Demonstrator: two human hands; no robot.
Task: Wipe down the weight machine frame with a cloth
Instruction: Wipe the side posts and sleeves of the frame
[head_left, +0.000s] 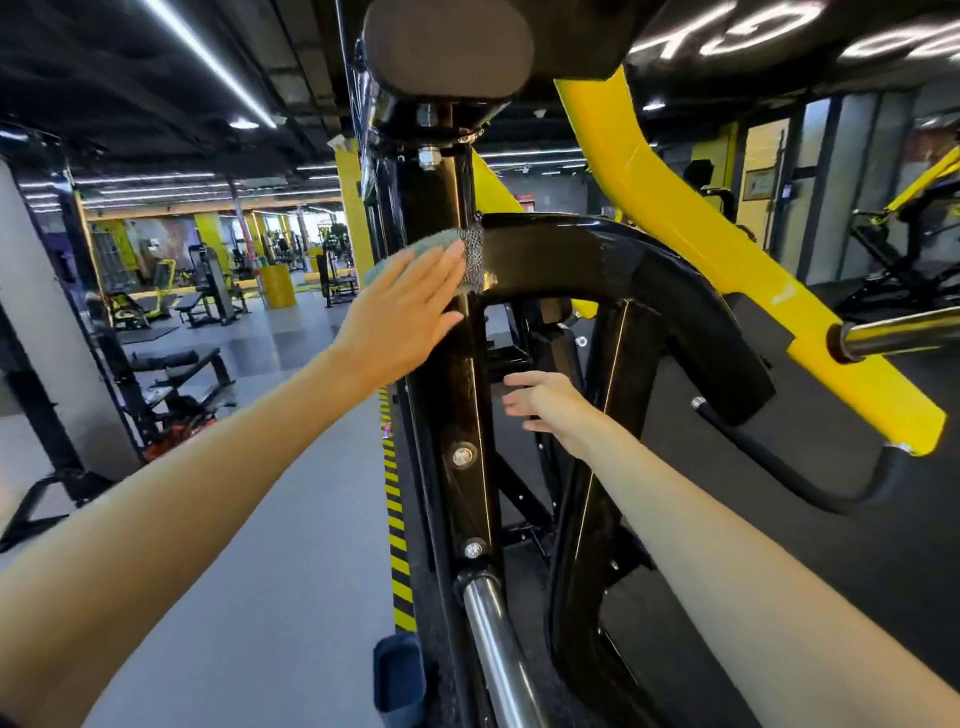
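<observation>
A black upright post of the weight machine frame (452, 374) runs up the middle of the view, with a curved black arm (597, 260) branching right from it. My left hand (405, 306) presses a teal cloth (434, 244) flat against the post with straight fingers, just below the joint with the curved arm. The cloth's mesh side (471, 260) shows at its right edge. Lower down, my right hand (545, 408) hovers to the right of the post with loosely spread fingers, holding nothing.
A yellow lever arm (727, 249) slopes down to the right, ending near a chrome peg (904, 332). A chrome bar (498, 654) sticks out low on the post. A black pad (449, 47) sits overhead. Yellow-black hazard tape (397, 545) edges the grey floor; benches stand left.
</observation>
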